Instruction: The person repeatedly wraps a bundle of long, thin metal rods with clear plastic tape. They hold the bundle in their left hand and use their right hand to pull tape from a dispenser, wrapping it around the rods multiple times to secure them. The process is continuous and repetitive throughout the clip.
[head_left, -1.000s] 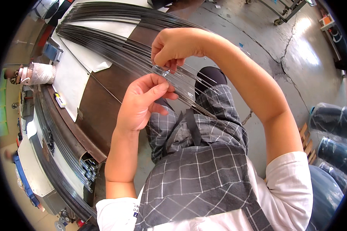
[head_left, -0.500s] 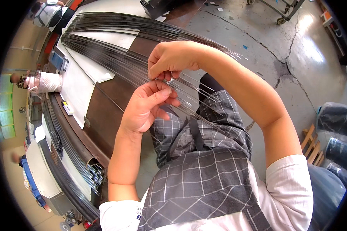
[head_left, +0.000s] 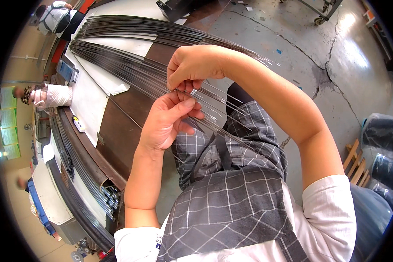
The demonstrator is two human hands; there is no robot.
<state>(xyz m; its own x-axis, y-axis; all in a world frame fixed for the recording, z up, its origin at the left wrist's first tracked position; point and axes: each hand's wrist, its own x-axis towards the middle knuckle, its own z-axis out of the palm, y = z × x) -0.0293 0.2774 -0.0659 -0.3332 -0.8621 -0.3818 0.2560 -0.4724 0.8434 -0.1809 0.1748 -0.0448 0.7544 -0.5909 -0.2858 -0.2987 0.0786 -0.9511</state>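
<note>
Two fanned bundles of long, thin dark strips lie across the table, a near bundle [head_left: 118, 63] and a far bundle [head_left: 148, 29]. The near bundle's ends stick out past the table edge, over my lap, and look pale or clear. Above these ends my left hand [head_left: 163, 120] is closed, thumb against forefinger on a thin strip. My right hand [head_left: 192, 65] reaches over from the right, bent down at the wrist, its fingertips pinching at the same spot. A small shiny bit shows between the fingertips; its kind is too small to tell.
White sheets [head_left: 89, 109] cover part of the brown table [head_left: 120, 124]. A pink-and-white wrapped container [head_left: 59, 95] and a yellow-and-white small box [head_left: 77, 124] stand left. Metal tubes [head_left: 111, 198] lie lower left. Another person [head_left: 56, 17] is at the table's far end. A wheeled cart [head_left: 321, 17] stands far right.
Both hands keep almost the same place and pinch. The whole view has shifted slightly; the strips lie as before.
</note>
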